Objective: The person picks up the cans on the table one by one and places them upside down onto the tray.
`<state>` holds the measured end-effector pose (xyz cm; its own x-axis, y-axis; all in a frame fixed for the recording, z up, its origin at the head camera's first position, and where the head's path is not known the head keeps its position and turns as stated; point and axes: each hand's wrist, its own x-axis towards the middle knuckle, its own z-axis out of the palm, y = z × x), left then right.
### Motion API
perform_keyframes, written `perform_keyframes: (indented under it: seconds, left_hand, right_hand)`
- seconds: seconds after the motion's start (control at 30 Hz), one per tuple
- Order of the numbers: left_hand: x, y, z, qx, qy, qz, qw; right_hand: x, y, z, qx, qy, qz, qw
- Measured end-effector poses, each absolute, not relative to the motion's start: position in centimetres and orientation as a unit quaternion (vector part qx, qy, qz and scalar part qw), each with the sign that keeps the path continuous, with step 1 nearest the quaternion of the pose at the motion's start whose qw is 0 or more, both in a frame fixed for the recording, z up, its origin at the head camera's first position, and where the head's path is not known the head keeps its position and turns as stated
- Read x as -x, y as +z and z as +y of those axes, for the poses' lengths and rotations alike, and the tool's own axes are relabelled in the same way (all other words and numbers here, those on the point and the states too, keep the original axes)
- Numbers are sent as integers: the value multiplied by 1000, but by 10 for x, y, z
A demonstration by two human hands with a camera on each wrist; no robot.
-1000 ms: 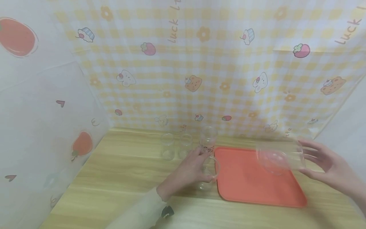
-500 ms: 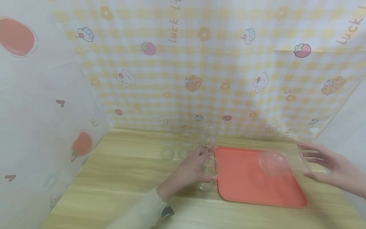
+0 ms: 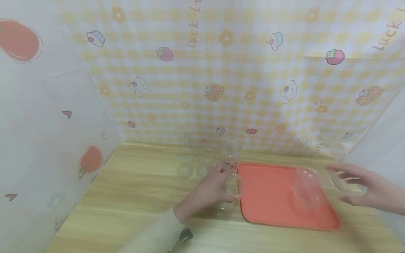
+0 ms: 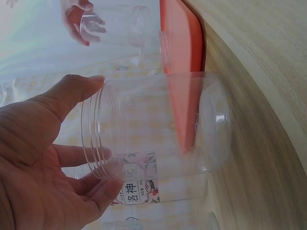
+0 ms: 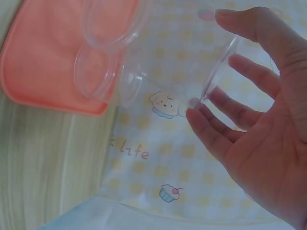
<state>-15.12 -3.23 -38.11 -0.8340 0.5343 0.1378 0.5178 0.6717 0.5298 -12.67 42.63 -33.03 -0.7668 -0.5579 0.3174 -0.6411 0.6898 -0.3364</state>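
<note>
My left hand (image 3: 209,189) grips a clear plastic jar (image 4: 158,124) by its ridged rim, thumb on one side and fingers on the other. That jar stands at the left edge of the orange tray (image 3: 265,207). Over the tray's right side, my right hand (image 3: 367,186) holds another clear jar (image 5: 177,62) around its rim. In the head view this second jar looks tilted, its mouth toward the palm; its outline is faint. Clear round pieces (image 5: 96,72) show against the tray in the right wrist view; their kind is hard to tell.
Two smaller clear jars (image 3: 185,163) stand at the back left of the wooden table (image 3: 133,193). Beside them is a taller clear jar (image 3: 230,153) with a printed label (image 4: 139,191). A patterned checkered cloth (image 3: 196,116) hangs behind the table.
My right hand has shifted a little right and downward with its jar, and the jar's lower end now sits lower over the tray. My left hand keeps its place.
</note>
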Motion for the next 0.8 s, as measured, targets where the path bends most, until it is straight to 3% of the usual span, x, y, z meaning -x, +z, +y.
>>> perform_keyframes:
  seconds: [0.3, 0.57, 0.8]
  left_hand:
    - [151, -382, -33, -287, 285, 914, 14]
    - [150, -381, -33, -293, 277, 915, 4]
    - [150, -381, -33, -296, 272, 915, -3]
  right_hand:
    - [130, -335, 424, -351, 151, -918, 110]
    - [132, -343, 419, -353, 113, -925, 86]
    - [132, -354, 420, -359, 98, -922, 107]
